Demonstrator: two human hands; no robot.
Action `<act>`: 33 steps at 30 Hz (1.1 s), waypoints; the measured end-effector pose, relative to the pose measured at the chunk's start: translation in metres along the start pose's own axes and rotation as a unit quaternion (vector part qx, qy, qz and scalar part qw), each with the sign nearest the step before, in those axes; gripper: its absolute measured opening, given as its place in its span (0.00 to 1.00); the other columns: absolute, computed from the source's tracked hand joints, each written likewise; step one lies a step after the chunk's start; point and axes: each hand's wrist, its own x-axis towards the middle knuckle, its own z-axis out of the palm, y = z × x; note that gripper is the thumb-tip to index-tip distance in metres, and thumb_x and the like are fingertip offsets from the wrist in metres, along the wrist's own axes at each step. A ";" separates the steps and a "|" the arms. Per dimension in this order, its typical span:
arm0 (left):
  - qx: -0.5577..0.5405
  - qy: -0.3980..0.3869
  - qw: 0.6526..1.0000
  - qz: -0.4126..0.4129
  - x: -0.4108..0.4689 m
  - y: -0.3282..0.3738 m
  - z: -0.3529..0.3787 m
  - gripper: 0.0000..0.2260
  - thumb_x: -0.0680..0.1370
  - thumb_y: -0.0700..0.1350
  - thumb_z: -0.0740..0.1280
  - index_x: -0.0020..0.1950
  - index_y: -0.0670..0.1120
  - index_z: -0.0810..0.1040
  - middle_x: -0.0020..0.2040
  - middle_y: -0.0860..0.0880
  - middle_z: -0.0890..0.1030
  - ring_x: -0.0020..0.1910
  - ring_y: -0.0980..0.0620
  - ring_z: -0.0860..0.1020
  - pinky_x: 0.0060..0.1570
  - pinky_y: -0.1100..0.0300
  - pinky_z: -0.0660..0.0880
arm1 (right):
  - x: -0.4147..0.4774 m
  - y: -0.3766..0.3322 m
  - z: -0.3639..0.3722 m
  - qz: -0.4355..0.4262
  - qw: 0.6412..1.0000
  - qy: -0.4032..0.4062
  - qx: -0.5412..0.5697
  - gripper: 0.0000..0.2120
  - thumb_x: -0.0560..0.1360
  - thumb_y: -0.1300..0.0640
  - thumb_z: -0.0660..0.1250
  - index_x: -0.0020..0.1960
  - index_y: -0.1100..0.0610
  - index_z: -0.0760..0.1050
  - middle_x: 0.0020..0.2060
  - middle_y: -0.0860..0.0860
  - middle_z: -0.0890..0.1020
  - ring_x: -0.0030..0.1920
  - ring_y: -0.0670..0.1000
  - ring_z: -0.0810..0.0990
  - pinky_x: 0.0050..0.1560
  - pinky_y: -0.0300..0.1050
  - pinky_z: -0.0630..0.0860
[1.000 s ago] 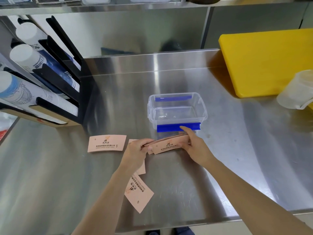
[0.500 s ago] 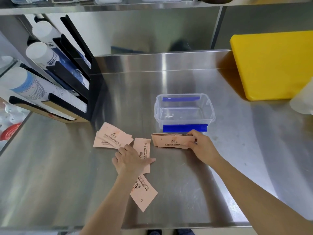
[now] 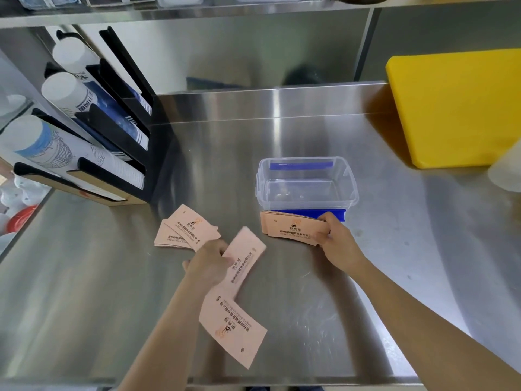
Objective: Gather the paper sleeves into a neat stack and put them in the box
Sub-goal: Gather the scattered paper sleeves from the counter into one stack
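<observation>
A clear plastic box (image 3: 349, 180) with blue clips stands open and empty on the steel counter. Just in front of it my right hand (image 3: 337, 244) grips a stack of pink paper sleeves (image 3: 290, 227) by its right end, the stack resting on the counter. My left hand (image 3: 207, 262) pinches one loose sleeve (image 3: 245, 259) and holds it tilted, its far end raised off the counter. Two overlapping sleeves (image 3: 184, 228) lie flat to the left of that hand. Another sleeve (image 3: 231, 324) lies near the front edge beside my left forearm.
A black rack (image 3: 118, 153) holding sideways stacks of paper cups sits at the left. A yellow cutting board (image 3: 456, 105) leans at the back right, with a translucent container (image 3: 507, 167) at the right edge. A steel shelf runs overhead.
My left hand let go of the stack, moved left and down to the loose sleeves, and has lifted one. My right hand kept the stack by the box.
</observation>
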 end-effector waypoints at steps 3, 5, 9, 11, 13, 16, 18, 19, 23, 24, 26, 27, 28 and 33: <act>0.030 0.033 0.994 0.098 -0.002 0.014 0.000 0.08 0.73 0.43 0.62 0.37 0.56 0.76 0.42 0.53 0.78 0.48 0.50 0.73 0.51 0.55 0.57 | 0.000 -0.003 -0.002 -0.016 0.997 -0.069 -0.011 0.10 0.76 0.63 0.59 0.46 0.48 0.65 0.43 0.45 0.75 0.44 0.45 0.75 0.39 0.34 0.69; 0.018 0.064 0.989 0.130 -0.003 0.025 0.005 0.07 0.73 0.46 0.64 0.42 0.57 0.80 0.42 0.54 0.78 0.47 0.51 0.69 0.44 0.60 0.53 | -0.002 -0.005 -0.001 -0.020 0.992 -0.121 -0.014 0.12 0.76 0.60 0.59 0.42 0.43 0.65 0.43 0.41 0.75 0.45 0.43 0.74 0.39 0.34 0.69; 0.025 0.067 0.977 0.201 0.002 0.038 0.022 0.04 0.71 0.43 0.69 0.45 0.46 0.79 0.46 0.48 0.79 0.47 0.48 0.75 0.46 0.60 0.60 | -0.004 -0.008 0.004 -0.031 0.986 -0.161 -0.026 0.11 0.77 0.55 0.59 0.42 0.39 0.67 0.43 0.40 0.76 0.46 0.44 0.75 0.42 0.37 0.71; -0.004 0.073 0.978 0.195 0.005 0.040 0.029 0.09 0.69 0.42 0.72 0.46 0.42 0.77 0.51 0.44 0.73 0.51 0.45 0.73 0.46 0.62 0.64 | -0.005 -0.009 0.007 -0.039 0.985 -0.168 -0.026 0.12 0.77 0.55 0.59 0.42 0.38 0.66 0.44 0.38 0.76 0.49 0.44 0.76 0.46 0.37 0.73; -0.027 0.100 0.979 0.177 0.007 0.039 0.033 0.14 0.66 0.42 0.75 0.47 0.41 0.74 0.56 0.43 0.67 0.56 0.46 0.69 0.53 0.62 0.66 | -0.006 -0.008 0.007 -0.041 0.985 -0.166 -0.015 0.12 0.77 0.55 0.59 0.43 0.38 0.66 0.45 0.38 0.76 0.51 0.46 0.76 0.48 0.38 0.74; -0.061 0.111 0.978 0.165 0.010 0.037 0.036 0.17 0.65 0.42 0.75 0.44 0.45 0.68 0.57 0.46 0.67 0.57 0.48 0.67 0.49 0.68 0.61 | -0.006 -0.006 0.004 -0.038 0.984 -0.170 0.019 0.08 0.77 0.52 0.59 0.44 0.38 0.68 0.47 0.41 0.78 0.53 0.46 0.76 0.52 0.43 0.75; -0.085 0.107 0.979 0.154 0.012 0.036 0.038 0.17 0.66 0.41 0.75 0.44 0.46 0.66 0.48 0.50 0.70 0.49 0.49 0.70 0.39 0.66 0.60 | -0.007 -0.006 0.003 -0.036 0.983 -0.176 0.045 0.07 0.77 0.49 0.57 0.46 0.38 0.70 0.48 0.42 0.79 0.53 0.45 0.76 0.54 0.44 0.74; -0.098 0.109 0.978 0.147 0.013 0.036 0.039 0.17 0.66 0.41 0.74 0.44 0.46 0.66 0.45 0.51 0.70 0.45 0.50 0.69 0.36 0.63 0.60 | -0.008 -0.006 0.003 -0.038 0.981 -0.178 0.062 0.06 0.76 0.46 0.57 0.47 0.37 0.71 0.48 0.42 0.79 0.52 0.45 0.76 0.54 0.43 0.74; -0.133 0.131 0.971 0.150 0.017 0.031 0.040 0.16 0.67 0.40 0.73 0.43 0.47 0.67 0.44 0.51 0.72 0.42 0.52 0.69 0.38 0.70 0.66 | -0.006 -0.011 0.006 -0.059 0.979 -0.194 -0.016 0.08 0.73 0.47 0.64 0.50 0.42 0.66 0.46 0.39 0.77 0.47 0.41 0.76 0.44 0.34 0.73; -0.144 0.132 0.970 0.147 0.017 0.029 0.039 0.15 0.68 0.39 0.73 0.44 0.48 0.67 0.45 0.50 0.73 0.44 0.51 0.70 0.41 0.71 0.67 | -0.005 -0.011 0.008 -0.071 0.979 -0.185 -0.049 0.10 0.73 0.51 0.65 0.50 0.44 0.65 0.46 0.40 0.76 0.45 0.40 0.76 0.42 0.32 0.71; -0.190 0.122 0.966 0.123 0.018 0.024 0.037 0.16 0.69 0.38 0.71 0.49 0.47 0.68 0.49 0.49 0.74 0.49 0.48 0.74 0.50 0.61 0.73 | -0.001 -0.012 0.011 -0.079 0.982 -0.159 -0.064 0.09 0.74 0.55 0.65 0.50 0.47 0.66 0.47 0.44 0.77 0.44 0.42 0.75 0.41 0.31 0.70; -0.211 0.120 0.964 0.106 0.017 0.021 0.034 0.17 0.69 0.37 0.71 0.53 0.46 0.67 0.53 0.46 0.74 0.52 0.47 0.74 0.54 0.53 0.74 | 0.000 -0.011 0.012 -0.079 0.983 -0.153 -0.059 0.09 0.75 0.56 0.65 0.50 0.48 0.66 0.48 0.45 0.77 0.46 0.44 0.75 0.43 0.33 0.70; -0.211 0.124 0.966 0.088 0.015 0.018 0.031 0.20 0.69 0.39 0.72 0.56 0.45 0.66 0.56 0.45 0.73 0.54 0.46 0.73 0.56 0.49 0.73 | 0.001 -0.011 0.013 -0.080 0.984 -0.148 -0.055 0.08 0.75 0.56 0.64 0.50 0.48 0.66 0.49 0.46 0.77 0.47 0.46 0.75 0.43 0.34 0.71; 0.165 -0.120 0.977 0.068 -0.007 -0.016 -0.004 0.37 0.53 0.59 0.75 0.57 0.55 0.62 0.54 0.54 0.64 0.57 0.50 0.63 0.52 0.54 0.66 | 0.007 -0.014 0.017 -0.087 0.984 -0.140 -0.062 0.09 0.75 0.56 0.64 0.48 0.45 0.65 0.48 0.43 0.75 0.45 0.42 0.74 0.38 0.29 0.68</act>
